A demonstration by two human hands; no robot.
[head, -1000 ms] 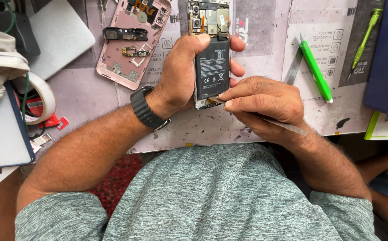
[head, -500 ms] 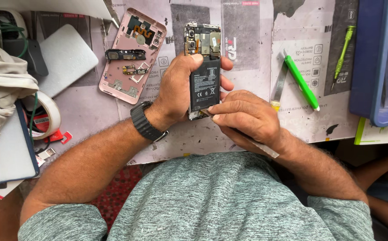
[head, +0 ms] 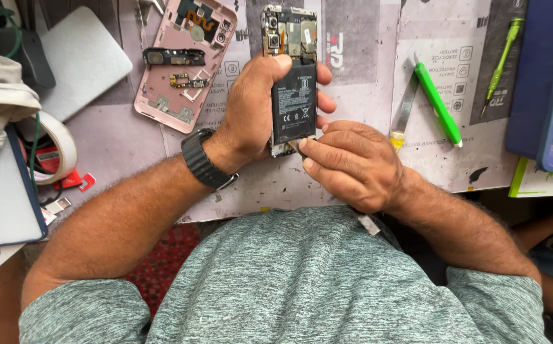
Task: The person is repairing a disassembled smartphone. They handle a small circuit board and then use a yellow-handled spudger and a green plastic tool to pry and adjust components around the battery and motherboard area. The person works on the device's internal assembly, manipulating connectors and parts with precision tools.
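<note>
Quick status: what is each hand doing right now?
Left hand: closed around the opened phone, holding it.
Right hand: fingers pinched at the phone's lower end, on a thin metal tool.

Two hands work over the mat: the left hand [head: 251, 108] and the right hand [head: 353, 164]. One opened phone [head: 292, 76] shows, with one black battery [head: 294, 105] in it. One pink back cover [head: 184, 60] lies near the mat's far left edge, and two small loose parts rest on it: one black strip [head: 173, 57] and one small gold-coloured board [head: 187, 81]. Two green-handled tools lie toward the right edge: one thick green tool [head: 437, 105] and one thin green screwdriver [head: 501, 57]. One flat metal blade [head: 404, 114] lies just beside the thick one. One roll of tape [head: 56, 150] sits at the left edge. One black wristwatch [head: 203, 162] shows.
</note>
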